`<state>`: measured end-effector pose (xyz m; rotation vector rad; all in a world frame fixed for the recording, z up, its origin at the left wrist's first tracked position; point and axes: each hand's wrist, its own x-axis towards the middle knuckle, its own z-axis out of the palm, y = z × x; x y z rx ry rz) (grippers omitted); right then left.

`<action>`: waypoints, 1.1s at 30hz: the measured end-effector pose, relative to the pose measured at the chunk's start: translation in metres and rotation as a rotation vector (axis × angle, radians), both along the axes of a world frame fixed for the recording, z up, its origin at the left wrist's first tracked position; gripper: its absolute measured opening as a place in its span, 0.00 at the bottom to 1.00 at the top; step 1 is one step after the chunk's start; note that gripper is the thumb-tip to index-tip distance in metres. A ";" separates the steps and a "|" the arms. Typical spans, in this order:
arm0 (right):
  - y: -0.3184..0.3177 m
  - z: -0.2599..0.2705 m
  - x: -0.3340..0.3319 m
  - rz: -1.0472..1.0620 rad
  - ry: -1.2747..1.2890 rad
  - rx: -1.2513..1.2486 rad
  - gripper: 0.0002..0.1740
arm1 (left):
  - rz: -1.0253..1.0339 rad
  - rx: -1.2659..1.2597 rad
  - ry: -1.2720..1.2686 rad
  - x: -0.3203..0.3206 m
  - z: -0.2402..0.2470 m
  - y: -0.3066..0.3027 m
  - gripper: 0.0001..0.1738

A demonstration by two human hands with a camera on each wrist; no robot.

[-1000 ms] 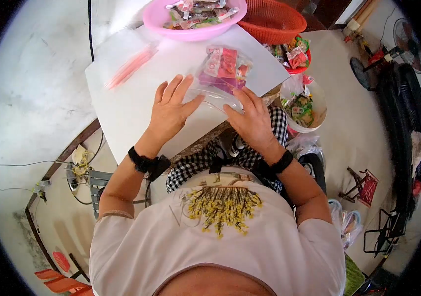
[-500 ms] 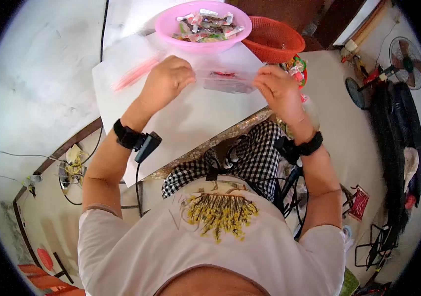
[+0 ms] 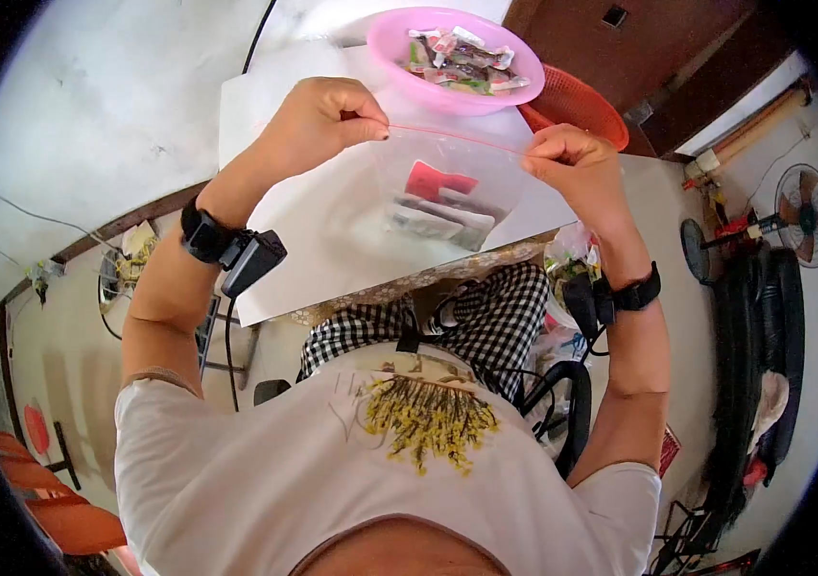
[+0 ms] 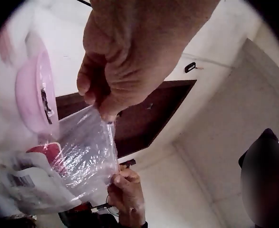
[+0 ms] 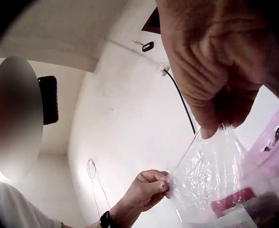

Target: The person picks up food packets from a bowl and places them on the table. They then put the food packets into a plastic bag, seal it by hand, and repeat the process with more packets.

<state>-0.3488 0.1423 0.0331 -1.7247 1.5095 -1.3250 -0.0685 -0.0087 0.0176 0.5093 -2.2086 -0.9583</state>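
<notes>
A clear plastic bag (image 3: 447, 173) with a red top edge hangs stretched between both hands above the white table. Its left top corner is pinched between thumb and fingers of my left hand (image 3: 318, 125); my right hand (image 3: 577, 173) pinches the right corner. Inside, low in the bag, lie a red packet (image 3: 439, 180) and grey-white packets (image 3: 442, 223). The left wrist view shows the left hand (image 4: 130, 61) gripping the bag's film (image 4: 85, 147). In the right wrist view the right hand (image 5: 220, 66) grips the other corner, the red packet (image 5: 233, 202) below.
A pink basin (image 3: 404, 77) of wrapped packets stands at the back of the white table (image 3: 303, 250). Behind it to the right is a red basket (image 3: 581, 108). More packets sit in a container (image 3: 572, 252) beside the table's right side. A fan (image 3: 805, 216) stands far right.
From lying on the table under both hands, the bag has been lifted by its top corners and hangs stretched. Its packets now rest low inside. The head view has shifted.
</notes>
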 end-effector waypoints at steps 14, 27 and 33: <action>-0.016 -0.007 0.013 0.045 -0.005 0.033 0.06 | 0.175 -0.071 -0.045 0.016 0.006 0.012 0.06; -0.027 -0.009 0.007 0.066 -0.049 0.035 0.07 | 0.108 0.047 0.053 0.010 -0.010 -0.001 0.03; -0.034 -0.005 -0.003 0.111 -0.048 0.173 0.13 | 0.044 0.257 0.043 0.006 -0.012 -0.005 0.07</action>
